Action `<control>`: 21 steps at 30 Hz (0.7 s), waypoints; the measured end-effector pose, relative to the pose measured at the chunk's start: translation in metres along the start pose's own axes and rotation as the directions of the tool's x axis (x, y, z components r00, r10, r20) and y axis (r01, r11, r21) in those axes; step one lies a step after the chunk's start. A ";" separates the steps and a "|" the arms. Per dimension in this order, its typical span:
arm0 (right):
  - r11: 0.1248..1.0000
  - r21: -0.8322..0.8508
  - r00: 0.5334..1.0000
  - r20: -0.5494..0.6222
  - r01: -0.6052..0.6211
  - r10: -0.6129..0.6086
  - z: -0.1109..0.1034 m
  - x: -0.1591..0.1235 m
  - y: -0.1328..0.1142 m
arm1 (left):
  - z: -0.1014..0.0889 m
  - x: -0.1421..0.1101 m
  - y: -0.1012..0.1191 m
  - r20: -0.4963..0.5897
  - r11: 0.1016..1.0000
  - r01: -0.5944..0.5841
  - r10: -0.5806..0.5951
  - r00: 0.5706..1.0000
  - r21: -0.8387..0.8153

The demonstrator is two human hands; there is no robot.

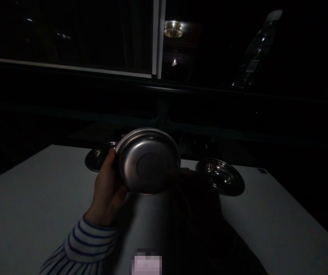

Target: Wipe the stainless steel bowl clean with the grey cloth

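Note:
My left hand grips the left rim of a steel plate, held up on edge with its underside facing me, above a white table. The sleeve on that arm is white with blue stripes. My right hand is a dark shape at the plate's right edge, and its fingers are lost in shadow. Two more steel dishes lie flat on the table: one behind my left hand, one to the right of the held plate.
The room is very dark. A clear plastic bottle leans at the back right. A white window frame and a small round light show behind the table. The table's far edge runs just behind the dishes.

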State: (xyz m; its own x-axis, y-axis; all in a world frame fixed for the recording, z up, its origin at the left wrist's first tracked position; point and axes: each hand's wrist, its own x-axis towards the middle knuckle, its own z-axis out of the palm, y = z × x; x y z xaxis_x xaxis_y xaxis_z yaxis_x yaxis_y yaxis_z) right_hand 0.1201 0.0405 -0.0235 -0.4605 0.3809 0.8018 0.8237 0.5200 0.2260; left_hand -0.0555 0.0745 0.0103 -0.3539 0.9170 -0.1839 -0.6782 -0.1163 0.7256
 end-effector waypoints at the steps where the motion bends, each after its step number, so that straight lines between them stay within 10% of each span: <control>1: 1.000 0.004 1.000 0.016 -0.001 0.001 -0.001 0.000 0.001 | 0.000 0.000 0.000 0.001 1.000 0.008 -0.008 1.000 0.009; 21: 0.991 0.115 0.997 0.001 -0.074 0.075 -0.004 0.000 0.010 | 0.003 0.000 0.000 -0.051 0.999 0.024 -0.022 0.998 0.038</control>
State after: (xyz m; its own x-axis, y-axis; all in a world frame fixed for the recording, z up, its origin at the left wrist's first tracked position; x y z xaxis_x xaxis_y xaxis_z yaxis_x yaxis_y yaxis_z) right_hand 0.1301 0.0430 -0.0192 -0.3978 0.4196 0.8159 0.8120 0.5750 0.1002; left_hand -0.0532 0.0757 0.0122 -0.3711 0.8987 -0.2336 -0.6615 -0.0793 0.7458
